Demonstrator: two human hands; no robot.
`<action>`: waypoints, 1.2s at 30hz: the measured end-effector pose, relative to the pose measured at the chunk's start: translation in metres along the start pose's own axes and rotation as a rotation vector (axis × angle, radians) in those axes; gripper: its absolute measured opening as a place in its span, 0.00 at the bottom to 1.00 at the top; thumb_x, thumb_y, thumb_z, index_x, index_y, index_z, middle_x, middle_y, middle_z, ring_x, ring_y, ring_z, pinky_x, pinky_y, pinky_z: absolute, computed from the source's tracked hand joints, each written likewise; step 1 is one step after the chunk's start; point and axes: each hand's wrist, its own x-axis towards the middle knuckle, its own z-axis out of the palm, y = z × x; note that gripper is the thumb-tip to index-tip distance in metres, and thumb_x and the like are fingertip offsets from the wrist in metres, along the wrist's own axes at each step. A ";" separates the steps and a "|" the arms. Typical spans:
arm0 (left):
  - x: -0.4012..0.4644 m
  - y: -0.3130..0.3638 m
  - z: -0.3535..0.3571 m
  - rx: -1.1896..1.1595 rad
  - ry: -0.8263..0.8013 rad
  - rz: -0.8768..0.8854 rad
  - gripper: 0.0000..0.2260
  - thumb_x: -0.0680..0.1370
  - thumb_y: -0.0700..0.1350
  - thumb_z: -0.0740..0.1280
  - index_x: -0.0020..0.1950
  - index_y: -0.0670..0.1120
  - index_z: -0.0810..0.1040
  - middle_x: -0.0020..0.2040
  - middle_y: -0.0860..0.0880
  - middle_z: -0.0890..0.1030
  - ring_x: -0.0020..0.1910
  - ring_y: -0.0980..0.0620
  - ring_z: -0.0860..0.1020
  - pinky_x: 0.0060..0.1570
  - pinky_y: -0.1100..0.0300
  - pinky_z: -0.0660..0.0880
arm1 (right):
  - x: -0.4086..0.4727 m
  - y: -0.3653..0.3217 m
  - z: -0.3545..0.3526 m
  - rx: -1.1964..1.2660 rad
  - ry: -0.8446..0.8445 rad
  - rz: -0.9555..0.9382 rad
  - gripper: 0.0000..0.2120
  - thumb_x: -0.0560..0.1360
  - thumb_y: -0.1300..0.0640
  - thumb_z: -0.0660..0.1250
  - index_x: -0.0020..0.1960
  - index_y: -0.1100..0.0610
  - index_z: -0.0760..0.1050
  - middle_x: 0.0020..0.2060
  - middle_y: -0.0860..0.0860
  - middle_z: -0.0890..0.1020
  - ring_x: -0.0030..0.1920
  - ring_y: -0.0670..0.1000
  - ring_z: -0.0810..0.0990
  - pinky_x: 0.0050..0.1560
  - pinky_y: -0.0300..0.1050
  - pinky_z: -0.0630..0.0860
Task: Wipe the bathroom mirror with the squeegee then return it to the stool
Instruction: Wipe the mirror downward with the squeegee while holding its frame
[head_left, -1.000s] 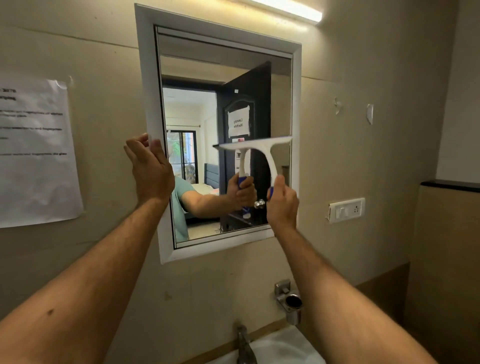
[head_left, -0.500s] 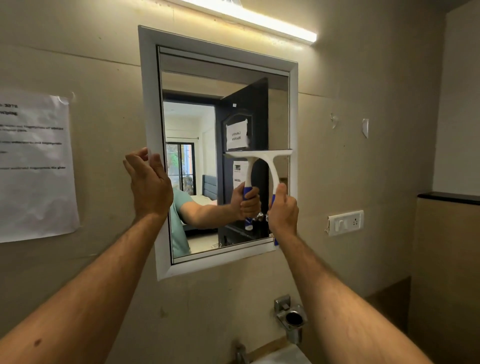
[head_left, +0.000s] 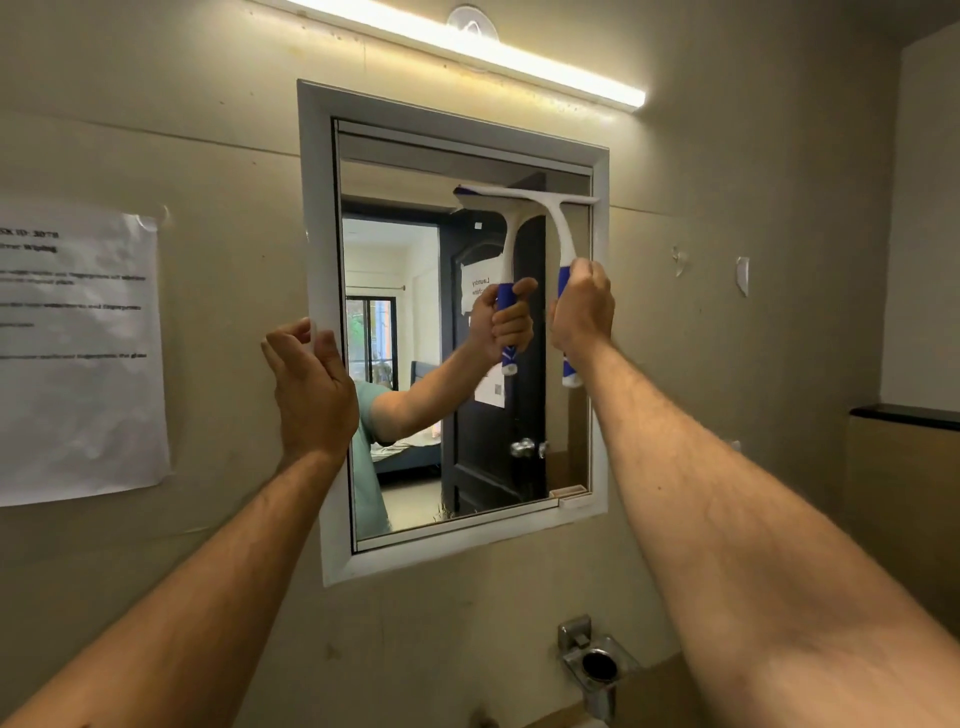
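The white-framed mirror (head_left: 598, 332) hangs on the beige wall in front of me. My right hand (head_left: 582, 306) grips the blue handle of the white squeegee (head_left: 556, 218). Its blade lies level against the glass near the top right of the mirror. My left hand (head_left: 309, 387) holds the mirror's left frame edge with curled fingers. The glass reflects my arm, the squeegee and a dark door. The stool is out of sight.
A strip light (head_left: 467, 49) glows above the mirror. A printed paper sheet (head_left: 78, 353) is taped to the wall at left. A chrome holder (head_left: 592, 662) juts from the wall below the mirror. A dark ledge (head_left: 904, 415) runs at right.
My right hand has pulled the squeegee down and then raised it to the mirror's top right. My left hand stayed on the frame. The view has tilted upward.
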 end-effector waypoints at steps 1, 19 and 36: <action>0.000 0.001 0.000 0.006 -0.001 0.002 0.17 0.83 0.53 0.54 0.60 0.39 0.64 0.59 0.39 0.69 0.50 0.41 0.75 0.46 0.54 0.73 | 0.004 -0.002 0.001 0.022 0.001 0.009 0.14 0.84 0.48 0.49 0.51 0.53 0.71 0.39 0.48 0.74 0.41 0.47 0.74 0.45 0.40 0.72; 0.019 -0.004 -0.003 0.000 0.066 0.037 0.18 0.82 0.59 0.53 0.60 0.45 0.62 0.59 0.43 0.67 0.49 0.43 0.77 0.42 0.42 0.80 | -0.051 0.055 0.001 -0.056 -0.057 0.142 0.16 0.83 0.41 0.45 0.49 0.48 0.67 0.39 0.50 0.75 0.43 0.51 0.78 0.50 0.47 0.77; 0.003 -0.001 0.002 0.006 0.026 0.006 0.15 0.83 0.50 0.56 0.60 0.39 0.65 0.59 0.38 0.69 0.53 0.42 0.73 0.49 0.55 0.71 | -0.026 0.017 0.010 -0.039 -0.053 0.026 0.20 0.85 0.44 0.45 0.40 0.48 0.68 0.34 0.48 0.73 0.35 0.44 0.73 0.39 0.38 0.69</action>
